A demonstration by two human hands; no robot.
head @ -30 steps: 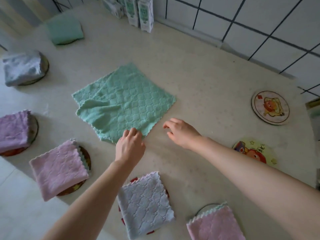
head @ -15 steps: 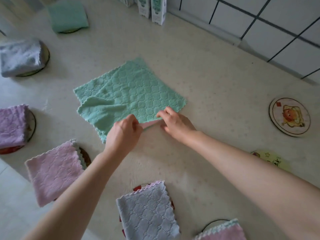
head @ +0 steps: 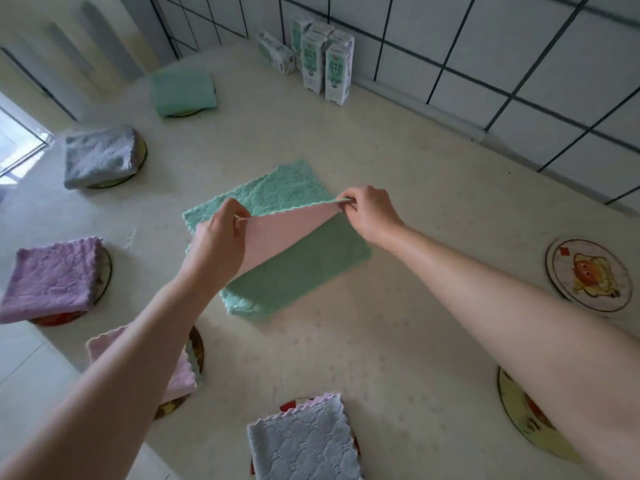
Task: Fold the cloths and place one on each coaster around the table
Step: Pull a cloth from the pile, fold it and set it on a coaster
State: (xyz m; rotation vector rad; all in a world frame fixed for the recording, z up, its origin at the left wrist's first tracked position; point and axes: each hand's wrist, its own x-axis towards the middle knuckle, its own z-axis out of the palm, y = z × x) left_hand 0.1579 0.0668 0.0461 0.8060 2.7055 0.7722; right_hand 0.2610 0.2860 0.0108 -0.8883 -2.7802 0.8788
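The square mint-green quilted microfibre cloth with a pink underside lies near the middle of the cream speckled table. Its near edge is lifted clear of the table and stretched between both hands, so the pink underside faces the camera.

Grip state:
- Left hand: thumb and fingers pinched on the left corner of the lifted edge.
- Right hand: thumb and fingers pinched on the right corner of the same edge.

Step in hand, as judged: the first fold, near edge carried over to the far edge.

Procedure for a clean fold:
1. Keep the lifted edge taut between the 2 grips so that it does not sag.
2. Move both hands away from the body at an equal rate; unequal travel would skew the crease.
3. Lower each corner onto the matching far corner, scalloped edges aligned.
4. Release, then press the crease flat with a palm.
5. A further fold is probably needed to match the cloths already placed.

Placement: the round printed coaster with a cartoon figure at the right is bare, and the round yellow-rimmed coaster partly hidden under the right forearm also appears bare. The folded cloths at the left and near side, such as the folded grey cloth and the folded lilac cloth, already sit on coasters.
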